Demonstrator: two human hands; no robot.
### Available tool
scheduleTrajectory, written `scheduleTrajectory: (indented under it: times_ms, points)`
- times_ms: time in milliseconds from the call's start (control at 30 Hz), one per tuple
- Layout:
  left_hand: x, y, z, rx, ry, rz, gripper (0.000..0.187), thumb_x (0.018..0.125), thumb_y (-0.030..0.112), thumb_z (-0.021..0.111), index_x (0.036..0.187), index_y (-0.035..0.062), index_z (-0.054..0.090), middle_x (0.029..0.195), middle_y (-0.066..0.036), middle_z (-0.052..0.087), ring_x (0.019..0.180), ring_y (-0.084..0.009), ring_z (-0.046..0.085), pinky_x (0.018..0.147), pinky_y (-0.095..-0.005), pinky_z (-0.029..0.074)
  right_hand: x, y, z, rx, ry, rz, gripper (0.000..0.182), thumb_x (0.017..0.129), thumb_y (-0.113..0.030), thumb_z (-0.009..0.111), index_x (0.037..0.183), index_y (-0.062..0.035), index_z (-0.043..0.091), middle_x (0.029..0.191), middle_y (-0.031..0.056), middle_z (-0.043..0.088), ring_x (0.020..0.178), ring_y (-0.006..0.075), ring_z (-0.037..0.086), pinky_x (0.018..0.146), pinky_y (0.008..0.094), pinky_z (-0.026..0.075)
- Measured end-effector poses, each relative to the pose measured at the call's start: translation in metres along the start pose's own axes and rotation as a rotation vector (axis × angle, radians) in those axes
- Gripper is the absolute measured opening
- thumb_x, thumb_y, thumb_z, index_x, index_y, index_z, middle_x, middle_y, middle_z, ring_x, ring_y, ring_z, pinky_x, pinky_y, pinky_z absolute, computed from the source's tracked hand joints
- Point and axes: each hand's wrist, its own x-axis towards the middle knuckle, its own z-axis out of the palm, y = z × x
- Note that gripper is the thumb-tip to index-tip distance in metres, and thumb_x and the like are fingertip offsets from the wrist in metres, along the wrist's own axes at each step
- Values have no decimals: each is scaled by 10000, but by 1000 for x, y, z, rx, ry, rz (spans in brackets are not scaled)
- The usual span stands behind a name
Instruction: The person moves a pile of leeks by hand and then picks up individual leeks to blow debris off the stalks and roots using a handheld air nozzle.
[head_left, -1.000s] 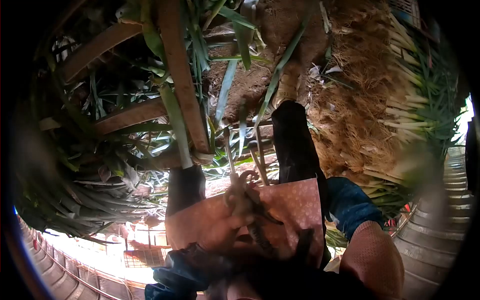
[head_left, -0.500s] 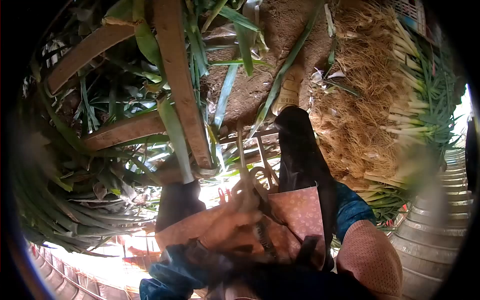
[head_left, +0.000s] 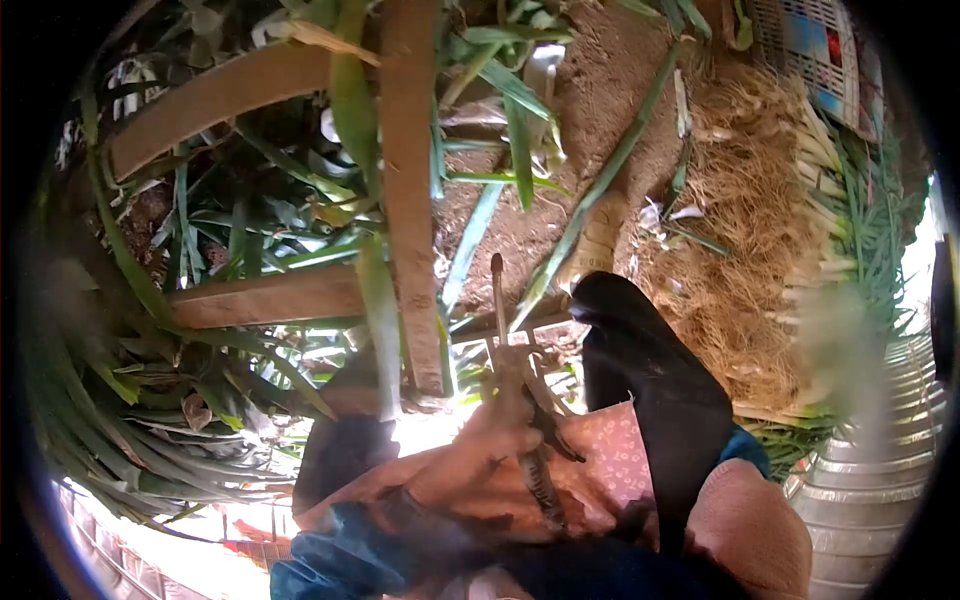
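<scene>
My left hand (head_left: 475,445) comes from the teal sleeve (head_left: 345,555) at the lower left, fingers closed. From its grip a thin rod with a dark tip (head_left: 498,290) points up, joined to a pale, curled part (head_left: 515,365) that is too blurred to name. A dark curved strip (head_left: 540,480) hangs just right of the hand. Below lies an orange-pink patterned apron (head_left: 615,450) over my lap. No part of my right hand can be made out; pink perforated cloth (head_left: 755,530) shows at the lower right.
Spring onions with matted roots (head_left: 740,200) lie in a row at right, near a plastic crate (head_left: 815,50). At left stands a wooden frame (head_left: 410,180) among green leaves (head_left: 130,430). My dark-clad leg (head_left: 650,370) and shoe (head_left: 597,240) rest on bare soil (head_left: 610,90).
The view has shifted, so the ground, frame and shoe sit lower and further right. My left hand keeps its grip on the rod-like tool.
</scene>
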Motion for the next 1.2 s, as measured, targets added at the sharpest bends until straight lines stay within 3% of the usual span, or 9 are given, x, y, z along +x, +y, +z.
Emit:
scheduleTrajectory:
  times_ms: [367,600,633,733,833,867,933,1133,1200]
  points:
    - [-28,31,6,154,15,51,378,787,116,586,1142,48,478,959,-86,557,881,-188,556,702,-326,481,14,17,2,14,53,-123,318,807,-232,583,1034,-9,584,808,166,641,755,234,636,635,334,477]
    - [13,-9,-23,457,-232,687,341,820,150,562,1126,14,499,829,-47,528,742,-141,521,646,-255,431,10,66,-32,61,129,-318,316,809,-226,582,1038,-10,584,808,165,641,754,231,636,634,332,477]
    - [24,-8,-31,459,-298,513,560,807,183,586,1290,20,353,1097,-110,549,1023,-234,533,932,-388,387,4,76,-43,80,142,-351,315,809,-225,582,1039,-10,584,808,165,641,754,230,636,634,331,477]
    - [1,-28,0,576,-212,801,342,831,122,535,1131,-41,525,865,-70,576,790,-164,564,725,-312,468,-12,94,-89,160,201,-485,314,809,-222,581,1041,-10,584,809,164,641,753,229,635,634,330,477]
    - [16,-27,-4,540,-327,984,230,840,133,541,1000,-30,562,916,-112,600,839,-201,593,760,-348,487,-56,86,-149,208,340,-747,313,810,-220,581,1043,-10,584,809,164,641,752,228,635,633,330,476]
    - [20,-33,-1,443,-324,980,214,836,137,550,979,-21,563,914,-115,600,836,-204,595,755,-347,491,-90,72,-178,17,591,-902,336,837,-194,565,1123,-18,553,856,112,629,770,164,607,652,302,476]
    - [-5,-63,27,423,-323,1077,174,824,126,557,940,-3,558,889,-102,594,797,-199,589,722,-338,490,-170,40,-204,544,157,-850,417,777,-154,631,1151,-3,524,1044,186,593,922,267,592,791,362,471]
    - [-61,-153,126,662,-287,1370,184,777,169,603,880,28,542,755,-12,524,707,-134,537,648,-282,433,-247,7,-135,742,-163,-1196,429,832,-196,608,1187,2,473,879,80,579,800,150,560,716,269,467]
    - [-55,-168,150,1113,-297,1584,248,789,171,597,969,13,536,789,-32,538,706,-141,540,631,-284,440,-254,20,-129,967,-286,-1132,381,848,-207,597,1156,-12,485,807,48,568,709,116,548,632,233,462]
